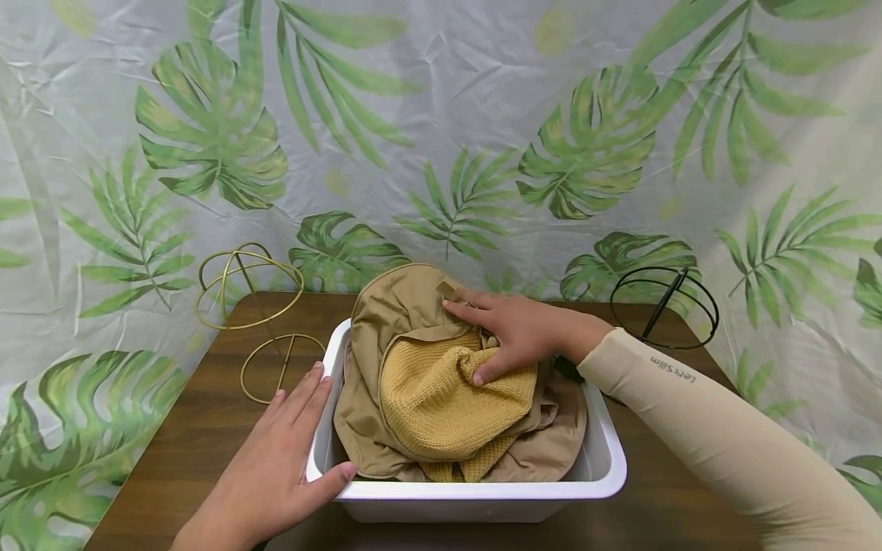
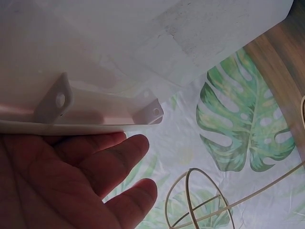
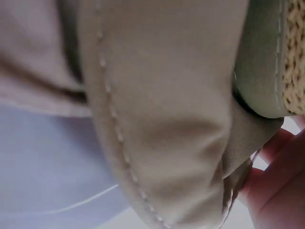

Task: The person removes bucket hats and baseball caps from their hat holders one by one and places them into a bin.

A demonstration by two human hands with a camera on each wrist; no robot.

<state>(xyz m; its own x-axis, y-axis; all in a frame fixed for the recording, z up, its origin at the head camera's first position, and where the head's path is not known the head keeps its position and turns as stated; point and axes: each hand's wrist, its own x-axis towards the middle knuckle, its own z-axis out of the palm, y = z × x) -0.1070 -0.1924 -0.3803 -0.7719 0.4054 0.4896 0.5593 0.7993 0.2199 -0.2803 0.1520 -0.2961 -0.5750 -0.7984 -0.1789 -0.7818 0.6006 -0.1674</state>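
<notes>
A white plastic tub holds a pile of soft items. On top lies a tan wide-brimmed hat with yellow knit fabric in its middle; I cannot tell whether the knit is separate. My right hand grips the hat at its far right part, thumb on the knit and fingers by a small strap. Brim stitching fills much of the right wrist view, fingertips against a fold. My left hand rests on the tub's left rim, fingers extended along the outside, thumb over the near edge.
A gold wire stand is on the table's left, a black wire stand on the right. More tan fabric lies under the hat in the tub. A leaf-print sheet hangs behind the brown wooden table.
</notes>
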